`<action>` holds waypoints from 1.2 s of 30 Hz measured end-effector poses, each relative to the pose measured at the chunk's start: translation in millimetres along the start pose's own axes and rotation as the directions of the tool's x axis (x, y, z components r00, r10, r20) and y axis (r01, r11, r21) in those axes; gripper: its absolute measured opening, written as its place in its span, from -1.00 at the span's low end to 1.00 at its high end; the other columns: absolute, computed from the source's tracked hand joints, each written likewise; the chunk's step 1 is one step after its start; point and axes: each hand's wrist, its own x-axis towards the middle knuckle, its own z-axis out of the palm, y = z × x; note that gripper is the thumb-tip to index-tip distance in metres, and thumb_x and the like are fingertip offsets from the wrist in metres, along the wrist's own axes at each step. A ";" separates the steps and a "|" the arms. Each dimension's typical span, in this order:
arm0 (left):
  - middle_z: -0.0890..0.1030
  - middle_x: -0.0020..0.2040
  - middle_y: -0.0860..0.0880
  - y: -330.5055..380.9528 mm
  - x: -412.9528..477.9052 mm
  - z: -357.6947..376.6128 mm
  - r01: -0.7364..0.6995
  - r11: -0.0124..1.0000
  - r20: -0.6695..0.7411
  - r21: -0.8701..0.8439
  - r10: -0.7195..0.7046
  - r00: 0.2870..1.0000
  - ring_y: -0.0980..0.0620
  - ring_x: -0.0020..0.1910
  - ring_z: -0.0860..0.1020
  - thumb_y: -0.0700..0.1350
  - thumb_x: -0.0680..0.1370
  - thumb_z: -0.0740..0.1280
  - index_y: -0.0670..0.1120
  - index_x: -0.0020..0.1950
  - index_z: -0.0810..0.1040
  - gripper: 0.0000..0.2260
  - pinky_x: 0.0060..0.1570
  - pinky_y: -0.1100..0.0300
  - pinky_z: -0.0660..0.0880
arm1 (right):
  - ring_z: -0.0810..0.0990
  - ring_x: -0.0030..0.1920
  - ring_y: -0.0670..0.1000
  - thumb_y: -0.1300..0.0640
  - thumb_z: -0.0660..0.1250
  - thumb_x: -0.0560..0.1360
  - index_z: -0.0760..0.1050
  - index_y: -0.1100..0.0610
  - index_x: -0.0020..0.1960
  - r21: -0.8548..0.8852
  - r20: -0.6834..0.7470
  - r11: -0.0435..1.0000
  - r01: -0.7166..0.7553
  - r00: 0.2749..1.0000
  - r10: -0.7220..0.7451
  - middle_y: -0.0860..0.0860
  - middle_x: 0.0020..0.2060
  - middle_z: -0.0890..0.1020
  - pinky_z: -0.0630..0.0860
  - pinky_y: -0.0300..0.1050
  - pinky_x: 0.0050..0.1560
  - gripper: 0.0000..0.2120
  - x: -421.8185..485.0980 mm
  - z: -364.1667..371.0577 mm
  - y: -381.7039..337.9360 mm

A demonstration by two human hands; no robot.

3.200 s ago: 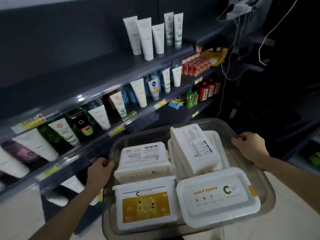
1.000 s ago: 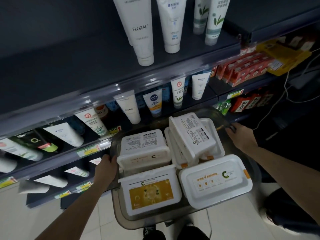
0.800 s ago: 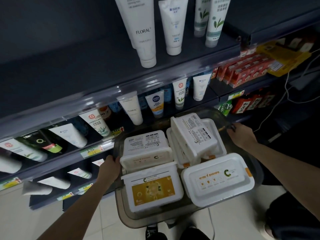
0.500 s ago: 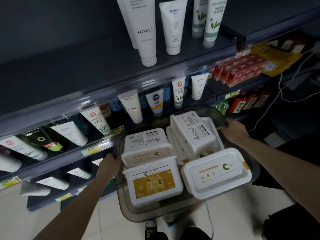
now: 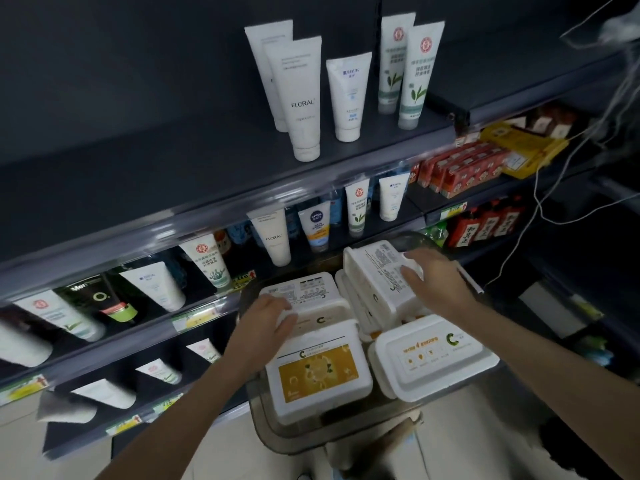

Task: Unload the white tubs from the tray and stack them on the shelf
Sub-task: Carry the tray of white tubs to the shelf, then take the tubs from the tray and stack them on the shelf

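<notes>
Two hands are working in the tray point(image 5: 277, 427): left hand point(image 5: 266, 320) gripping the far-left tub point(image 5: 311, 292), right hand point(image 5: 436, 285) clutching the tilted tub point(image 5: 374, 268), beside dark shelves point(image 5: 173, 188).

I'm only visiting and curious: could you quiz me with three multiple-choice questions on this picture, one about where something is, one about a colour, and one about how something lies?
1. The left hand is on: A the back-left tub; B a tube on the shelf; C the floor.
2. The label on the front-left tub is: A blue; B yellow; C red.
3. The back-right tub, under the right hand, is: A lying flat; B tilted, propped on another tub; C standing on the shelf.

Answers: 1 A, the hand covers that tub's near edge. 2 B, a yellow panel fills most of its lid. 3 B, one side rides high over the tub beneath it.
</notes>
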 end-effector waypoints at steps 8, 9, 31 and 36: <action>0.55 -0.13 0.05 -8.3 -20.7 -2.0 0.041 0.995 0.177 -0.096 -0.023 0.984 0.23 -0.16 0.46 0.04 0.55 0.29 0.03 -0.08 0.60 -0.86 -0.25 0.42 0.33 | 0.56 0.18 0.17 0.26 0.35 0.51 0.57 0.31 0.18 0.085 -0.031 0.996 -0.010 0.999 0.013 0.19 0.13 0.63 0.39 -0.11 0.21 -0.74 -39.1 -1.0 -14.8; 0.55 -0.12 0.07 -9.8 -22.4 -1.6 0.045 0.995 0.192 -0.090 -0.026 0.981 0.23 -0.15 0.47 0.04 0.54 0.32 0.00 -0.05 0.62 -0.85 -0.22 0.42 0.34 | 0.57 0.17 0.17 0.28 0.36 0.50 0.58 0.30 0.17 0.088 -0.023 0.996 -0.002 1.000 0.004 0.19 0.12 0.63 0.39 -0.11 0.20 -0.75 -42.7 1.0 -15.4; 0.63 -0.19 -0.05 -49.9 -8.6 -3.1 0.371 0.895 0.477 -0.249 -0.220 0.851 0.02 -0.22 0.62 0.09 0.59 0.20 -0.14 -0.11 0.56 -0.68 -0.23 0.16 0.56 | 0.61 -0.04 0.13 -0.01 0.18 0.57 0.56 0.22 0.04 -0.248 0.280 0.935 -0.252 0.906 0.319 0.12 -0.08 0.66 0.55 0.01 0.00 -0.67 -32.0 75.9 -105.1; 0.65 -0.03 -0.13 -54.7 -1.6 -2.4 0.583 0.711 0.599 -0.392 -0.284 0.749 -0.06 -0.06 0.64 0.02 0.36 0.32 -0.25 0.11 0.57 -0.56 -0.01 -0.03 0.62 | 0.47 -0.35 0.01 0.01 0.12 0.59 0.28 0.14 -0.43 -0.299 0.260 0.841 -0.451 0.810 0.527 -0.01 -0.47 0.39 0.33 -0.17 -0.36 -0.57 -28.1 85.6 -122.7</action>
